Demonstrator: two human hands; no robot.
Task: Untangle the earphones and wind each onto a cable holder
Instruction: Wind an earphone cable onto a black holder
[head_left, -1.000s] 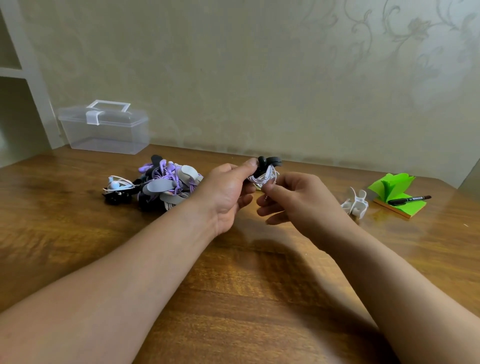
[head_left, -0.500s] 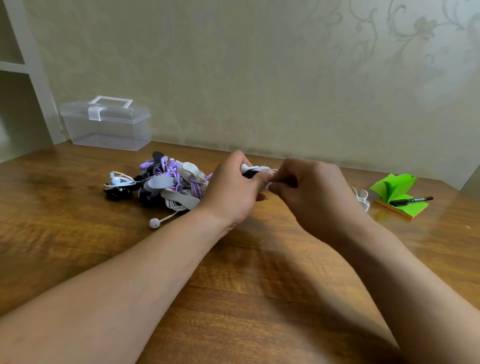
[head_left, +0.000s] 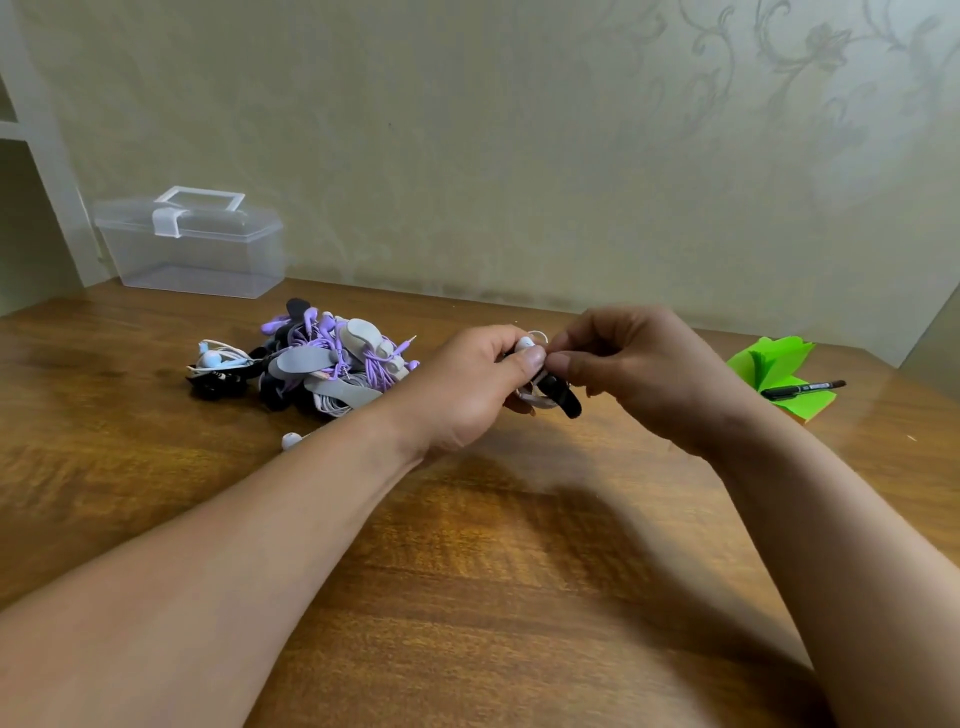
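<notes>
My left hand (head_left: 470, 387) grips a black cable holder (head_left: 562, 397) wound with white earphone cable, a white earbud (head_left: 525, 343) sticking up by my thumb. My right hand (head_left: 641, 371) meets it from the right, its thumb and fingers pinching the white cable at the holder. Both hands hover just above the wooden table (head_left: 467, 571). To the left lies a pile of earphones and holders (head_left: 332, 364): purple and white cables, grey and black holders. A loose white earbud (head_left: 291, 440) lies in front of the pile.
A clear plastic box with a lid (head_left: 195, 244) stands at the back left by the wall. At the right, a green sticky-note pad (head_left: 779, 376) lies with a black pen (head_left: 802, 388) on it. A white shelf edge rises at far left.
The holder has turned in my hands: it stood above my fingers, now its black end points down to the right. A white holder seen near my right wrist is now hidden. The view shifted slightly.
</notes>
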